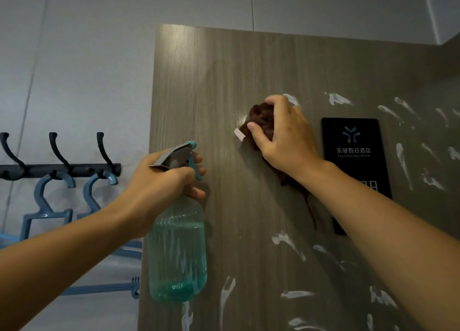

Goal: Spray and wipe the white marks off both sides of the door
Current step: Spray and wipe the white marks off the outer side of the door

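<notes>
A soft brown cloth (261,121), bunched and pliant, is pressed to the door (224,81) left of the black plaque (356,156), gripped by the right hand (286,134); the spray bottle (176,251), probably light and half full, is clasped at its neck by the left hand (159,181), further left; white marks (288,243) remain below

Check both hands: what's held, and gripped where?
Left hand grips the spray bottle at its neck, finger on the trigger. Right hand holds a bunched brown cloth against the door.
</notes>
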Demonstrator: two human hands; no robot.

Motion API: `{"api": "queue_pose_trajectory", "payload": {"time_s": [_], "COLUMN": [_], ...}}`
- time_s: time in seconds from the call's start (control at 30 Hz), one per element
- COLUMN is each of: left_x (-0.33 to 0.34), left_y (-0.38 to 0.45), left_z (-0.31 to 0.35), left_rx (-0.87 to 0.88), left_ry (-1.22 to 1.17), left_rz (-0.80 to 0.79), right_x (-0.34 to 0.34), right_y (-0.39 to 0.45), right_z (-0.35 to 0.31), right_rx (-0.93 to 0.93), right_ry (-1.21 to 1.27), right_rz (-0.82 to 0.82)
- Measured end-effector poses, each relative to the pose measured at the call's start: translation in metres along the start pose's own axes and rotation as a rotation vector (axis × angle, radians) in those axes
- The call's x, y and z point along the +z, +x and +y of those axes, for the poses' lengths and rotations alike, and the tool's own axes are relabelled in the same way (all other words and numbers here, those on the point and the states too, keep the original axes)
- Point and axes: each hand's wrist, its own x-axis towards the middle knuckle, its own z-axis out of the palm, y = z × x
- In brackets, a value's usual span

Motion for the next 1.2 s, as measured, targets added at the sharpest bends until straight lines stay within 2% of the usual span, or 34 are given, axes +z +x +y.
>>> {"api": "queue_pose_trajectory", "payload": {"time_s": [0.07, 0.13, 0.3, 0.37, 0.4, 0.5, 0.57, 0.6, 0.67, 0.77, 0.83, 0.9, 1.0, 1.07, 1.13, 1.2], "left_x": [-0.002, -0.004, -0.013, -0.016, -0.017, -0.016, -0.014, -0.013, -0.011, -0.008, -0.008, -0.007, -0.004, -0.004, -0.004, -0.006], "left_y": [0.002, 0.004, -0.004, -0.013, -0.016, -0.021, -0.022, -0.023, -0.025, -0.027, -0.028, -0.029, -0.029, -0.031, -0.033, -0.037], "left_z": [0.001, 0.002, 0.005, 0.007, 0.007, 0.005, 0.004, 0.004, 0.006, 0.009, 0.013, 0.016, 0.020, 0.020, 0.020, 0.020], "left_rx": [0.020, 0.048, 0.062, 0.052, 0.045, 0.030, 0.029, 0.030, 0.034, 0.049, 0.052, 0.046, 0.034, 0.026, 0.023, 0.027], "left_ry": [0.020, 0.023, 0.052, 0.074, 0.084, 0.098, 0.114, 0.119, 0.115, 0.130, 0.157, 0.179, 0.187, 0.203, 0.225, 0.240], "left_rz": [0.005, 0.016, 0.007, -0.032, -0.042, -0.042, -0.034, -0.026, -0.006, 0.011, 0.013, 0.024, 0.047, 0.072, 0.107, 0.154], "right_x": [0.007, 0.013, 0.012, 0.007, 0.005, -0.001, 0.004, 0.010, 0.019, 0.018, 0.013, 0.014, 0.012, 0.014, 0.023, 0.033], "right_y": [0.006, -0.002, -0.067, -0.063, -0.051, 0.002, 0.010, 0.000, -0.043, -0.113, -0.123, -0.099, -0.035, -0.012, -0.019, -0.049], "right_z": [-0.006, -0.016, -0.031, -0.021, -0.015, -0.002, -0.006, -0.015, -0.039, -0.061, -0.060, -0.051, -0.039, -0.038, -0.048, -0.065], "right_rx": [-0.030, -0.130, -0.640, -0.719, -0.663, -0.253, -0.087, -0.098, -0.263, -0.632, -0.769, -0.714, -0.329, -0.162, -0.194, -0.372], "right_ry": [-0.010, -0.013, 0.015, -0.032, -0.051, -0.076, -0.083, -0.078, -0.056, 0.022, 0.020, -0.035, -0.125, -0.124, -0.081, -0.017], "right_rz": [0.046, 0.016, -0.272, -0.333, -0.291, -0.040, 0.036, 0.046, -0.020, -0.257, -0.376, -0.332, -0.073, -0.029, -0.017, -0.060]}}
